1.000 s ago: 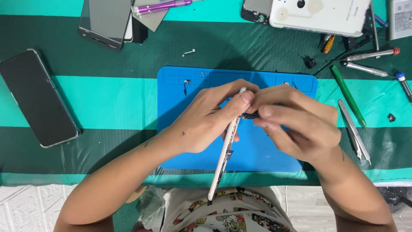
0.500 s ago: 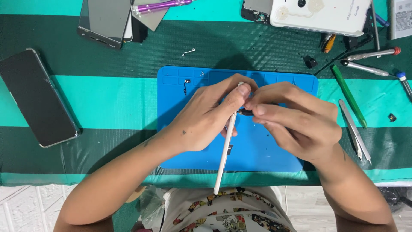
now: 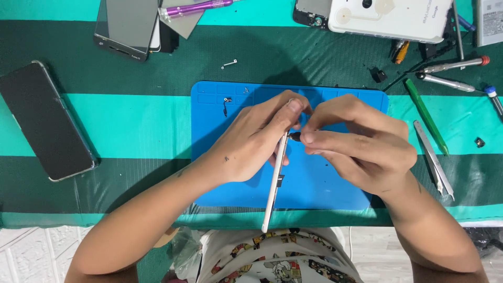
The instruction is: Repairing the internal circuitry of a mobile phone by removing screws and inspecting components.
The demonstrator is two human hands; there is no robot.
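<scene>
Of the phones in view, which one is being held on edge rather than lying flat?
The thin white-edged phone gripped by the left hand over the blue mat. The black phone at left and the grey one at top lie flat.

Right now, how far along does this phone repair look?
Partway, I'd judge. A tiny screw already lies out on the blue mat. The left hand holds a thin white phone frame on edge while the right hand pinches a small dark part at its top. Tweezers lie unused.
</scene>
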